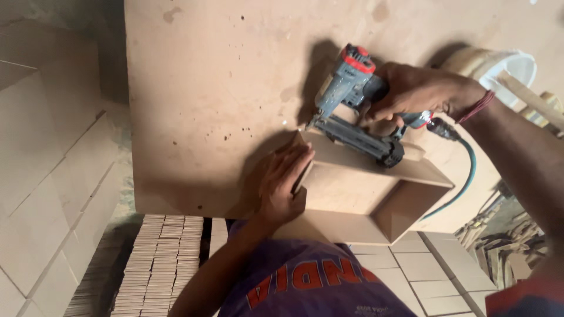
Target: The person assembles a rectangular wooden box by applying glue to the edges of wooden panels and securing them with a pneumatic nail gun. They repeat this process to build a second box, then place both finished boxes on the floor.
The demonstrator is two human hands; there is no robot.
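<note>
- Workbench top [205, 88], a broad sheet of pale brown board marked with dark specks, is seen from above; an open wooden box frame [364, 194] is set on it near the edge closest to the person.
- Right hand [420, 94] is shown clenched around the grip of a grey pneumatic nail gun [352, 103] with a red cap; a red thread band is worn at the wrist.
- Nose of the nail gun is pressed onto the upper left corner of the box frame, and its long black magazine is laid along the frame's upper panel.
- Green air hose [468, 170] is attached at the rear of the tool and is curved down past the right end of the frame.
- Left hand [285, 182] is laid against the left end panel of the box frame, fingers extended and pressed flat on the wood, thumb tucked beneath; nothing is enclosed in it.
- Stacks of thin wooden slats [158, 258] are seen below the bench edge, beside larger cut panels [47, 188] at the left.
- White bucket [505, 64] is partly seen behind the right forearm.
- Purple shirt with red lettering is visible at the bottom edge.
</note>
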